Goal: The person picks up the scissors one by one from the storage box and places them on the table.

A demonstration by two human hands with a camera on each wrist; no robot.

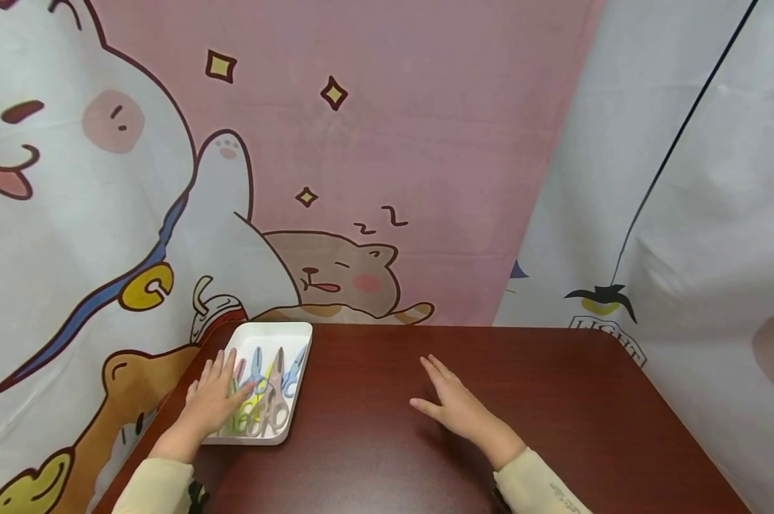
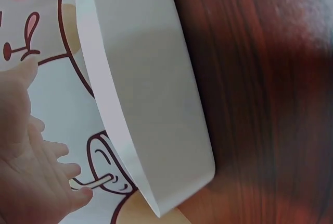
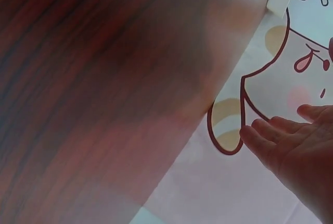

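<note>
A white tray [image 1: 300, 421] stands at the left of the table, holding several pairs of scissors. Among them are grey scissors [image 1: 275, 389], blue scissors [image 1: 292, 376] and a yellow-handled pair [image 1: 252, 410]. Over the tray's left side hovers my left hand [image 1: 213, 396], fingers spread and nothing held; it hides part of the contents. In the left wrist view that hand [image 2: 36, 166] shows beside the tray's tall outer wall [image 2: 151, 88]. Out over the middle of the table, my right hand [image 1: 458, 407] is held with straight fingers and an empty palm, well apart from the tray.
The dark red-brown wooden table [image 1: 374, 457] reaches back to a wall hanging [image 1: 425, 178] printed with cartoon animals. A pale hanging [image 1: 702, 214] runs along the right side. The tray sits near the table's left and far edges.
</note>
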